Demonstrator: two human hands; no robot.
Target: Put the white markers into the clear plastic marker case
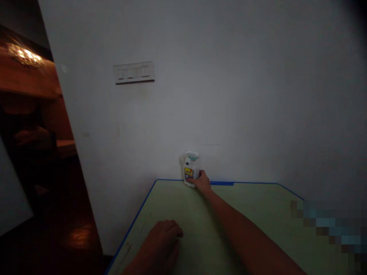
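Observation:
A clear and white plastic container point(189, 162) with a yellow and dark label stands upright at the far edge of the green table point(183, 206), close against the wall. It has a bit of turquoise near its top; its contents are hard to make out. My right hand point(204, 183) reaches out to it, thumb across its front and fingers round its right side. Nearer to me, my left hand point(164, 238) is at the table's surface with its fingers curled in. The inside of that hand is hidden and dark.
Behind the table rises a plain wall point(243, 95) with a white switch panel point(134, 72). Blue edging point(222, 183) runs along the tabletop. Past the wall's left edge lies a dim room with a reddish floor point(77, 236). A pixelated patch covers the lower right.

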